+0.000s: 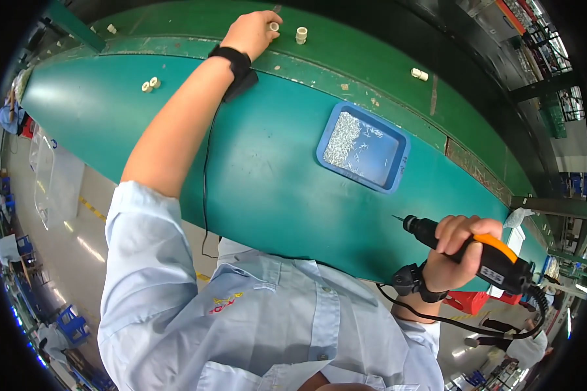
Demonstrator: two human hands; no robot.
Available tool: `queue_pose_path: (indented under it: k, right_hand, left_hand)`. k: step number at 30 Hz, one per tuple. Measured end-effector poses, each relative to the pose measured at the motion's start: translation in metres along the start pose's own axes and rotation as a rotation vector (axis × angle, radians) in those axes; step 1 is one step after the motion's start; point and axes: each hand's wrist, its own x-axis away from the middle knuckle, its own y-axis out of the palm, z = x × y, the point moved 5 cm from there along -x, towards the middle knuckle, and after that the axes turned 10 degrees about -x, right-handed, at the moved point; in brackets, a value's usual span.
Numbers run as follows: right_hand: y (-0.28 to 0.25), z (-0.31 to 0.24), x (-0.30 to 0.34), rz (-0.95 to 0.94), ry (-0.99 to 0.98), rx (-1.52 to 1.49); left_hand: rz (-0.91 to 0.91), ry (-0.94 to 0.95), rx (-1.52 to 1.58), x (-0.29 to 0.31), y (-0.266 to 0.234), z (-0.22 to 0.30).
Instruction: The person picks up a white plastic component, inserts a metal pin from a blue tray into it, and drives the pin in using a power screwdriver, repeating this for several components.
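Note:
My left hand (249,35) reaches far over the bench, its fingers closed around a small cream ring-shaped plastic fitting (274,27) above the green strip at the back. Just right of it, another cream fitting (301,35) stands on that strip. My right hand (462,251) grips a black and orange electric screwdriver (496,259) at the right of the bench. Its thin bit points left, over the tabletop, and touches nothing. Between my hands, a blue tray (398,171) holds many small silver screws (343,140), heaped mostly at its left side.
Two cream fittings (151,85) lie on the green tabletop (274,189) at left. One more fitting (419,74) lies on the back strip (365,49) at right. A black cable (206,176) hangs from my left wristband; the screwdriver's coiled cord (540,303) loops below my right hand.

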Motion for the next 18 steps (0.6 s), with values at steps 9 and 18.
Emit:
queue_pose_path:
  k: [9, 18]
  right_hand:
    - [0.001, -0.005, -0.006, 0.024, -0.052, 0.036]
    - [0.017, 0.008, -0.044, 0.051, -0.111, 0.002]
  left_hand:
    - [-0.38, 0.071, 0.529, -0.037, 0.058, 0.021]
    - [-0.372, 0.249, 0.709, 0.113, -0.021, 0.14]
